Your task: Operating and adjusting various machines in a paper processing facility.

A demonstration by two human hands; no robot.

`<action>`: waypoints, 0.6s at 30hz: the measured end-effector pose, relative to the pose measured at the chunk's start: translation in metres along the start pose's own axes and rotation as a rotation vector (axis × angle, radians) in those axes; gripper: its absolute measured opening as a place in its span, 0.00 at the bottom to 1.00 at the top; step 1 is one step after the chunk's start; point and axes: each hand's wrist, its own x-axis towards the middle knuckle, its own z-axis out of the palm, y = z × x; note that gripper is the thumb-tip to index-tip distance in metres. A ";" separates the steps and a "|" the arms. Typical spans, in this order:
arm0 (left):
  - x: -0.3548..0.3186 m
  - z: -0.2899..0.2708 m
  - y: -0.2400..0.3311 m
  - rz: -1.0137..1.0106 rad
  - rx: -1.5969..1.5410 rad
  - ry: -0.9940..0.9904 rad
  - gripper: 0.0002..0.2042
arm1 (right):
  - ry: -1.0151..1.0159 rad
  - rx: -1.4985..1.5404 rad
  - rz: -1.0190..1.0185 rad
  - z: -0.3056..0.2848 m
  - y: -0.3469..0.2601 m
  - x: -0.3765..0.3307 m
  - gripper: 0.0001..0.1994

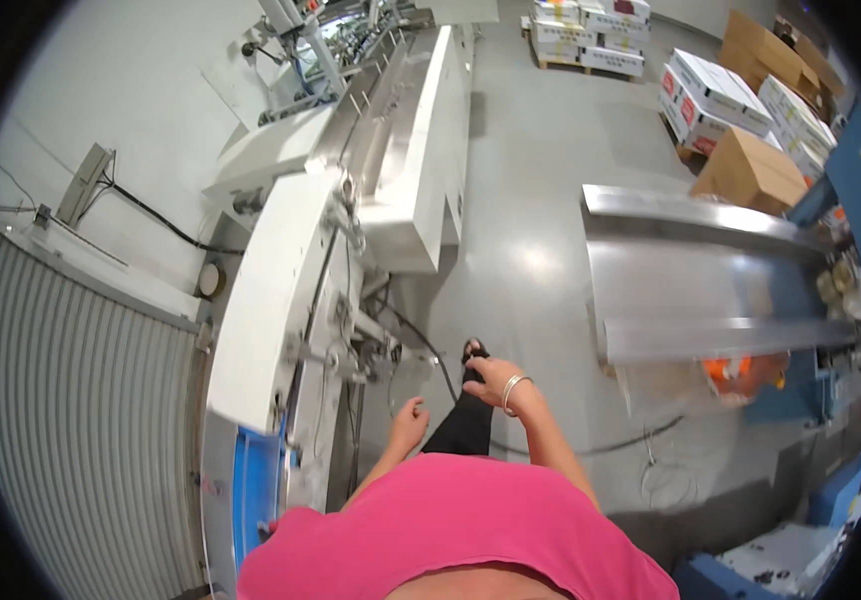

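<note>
My left hand (410,425) hangs low in front of my body with its fingers loosely bent and apart, nothing seen in it. It is nearest to the metal underparts of a long white machine (271,290) on my left. Above my leg, my right hand (496,382) is held out with thumb and fingers apart, holding nothing that I can see. Light bangles (513,392) circle that wrist. Neither hand touches the machine. A stainless steel trough (398,115) runs along the machine's far part.
To the right stands a wide steel tray table (696,285), with a plastic bag of orange items (746,375) below it. Dark cables (601,447) cross the grey floor. White cartons (591,45) are stacked farther off, near an open brown box (751,170). A ribbed shutter (81,400) lines the left.
</note>
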 end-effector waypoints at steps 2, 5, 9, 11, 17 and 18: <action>0.044 0.000 0.034 0.027 -0.123 0.013 0.17 | -0.032 0.011 0.004 -0.019 0.006 0.052 0.21; 0.127 -0.007 0.084 0.128 -0.019 -0.046 0.16 | -0.029 0.061 -0.010 -0.071 0.022 0.134 0.21; 0.188 -0.048 0.165 0.190 0.023 -0.128 0.15 | 0.231 0.125 0.026 -0.127 0.045 0.225 0.21; 0.210 -0.067 0.189 0.165 0.073 -0.068 0.14 | 0.171 0.149 0.026 -0.152 0.052 0.268 0.22; 0.289 -0.087 0.220 0.107 -0.103 0.116 0.12 | -0.054 0.065 0.018 -0.220 0.076 0.396 0.24; 0.299 -0.088 0.222 0.099 -0.104 0.163 0.12 | -0.069 0.052 0.006 -0.229 0.075 0.418 0.24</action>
